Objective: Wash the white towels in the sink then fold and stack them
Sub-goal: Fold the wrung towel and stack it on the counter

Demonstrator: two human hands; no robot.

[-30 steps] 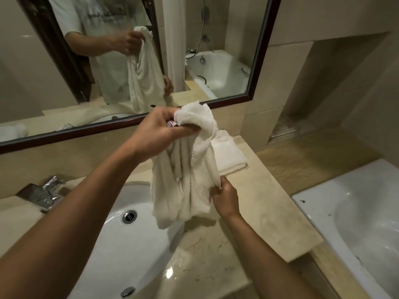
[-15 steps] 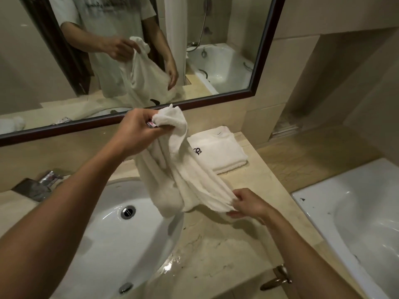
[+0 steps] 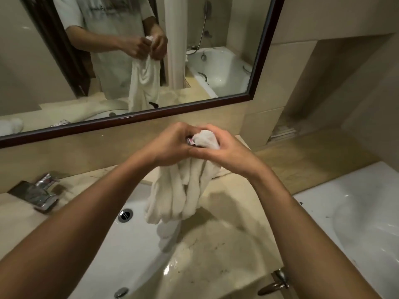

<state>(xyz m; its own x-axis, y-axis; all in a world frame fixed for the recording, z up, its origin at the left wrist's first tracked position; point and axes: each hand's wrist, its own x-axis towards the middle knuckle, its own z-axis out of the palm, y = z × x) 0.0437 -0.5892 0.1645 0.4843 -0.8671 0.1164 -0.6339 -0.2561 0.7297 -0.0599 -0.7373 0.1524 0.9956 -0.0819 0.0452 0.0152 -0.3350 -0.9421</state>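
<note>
Both hands up together: left hand (image 3: 172, 145) & right hand (image 3: 226, 149) grip bunched top of white towel (image 3: 179, 190). Rest hangs over sink (image 3: 108, 244) edge / wet tabletop (image 3: 226, 244).

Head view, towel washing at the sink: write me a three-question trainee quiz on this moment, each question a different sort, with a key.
1. True or false: both the left hand and the right hand grip the top of the white towel.
2. Multiple choice: the towel's lower end hangs over A) the bathtub, B) the edge of the sink, C) the faucet.
3. Fill in: the mirror on the wall reflects the person and the hanging ____.

Key: 1 true; 2 B; 3 towel.
</note>
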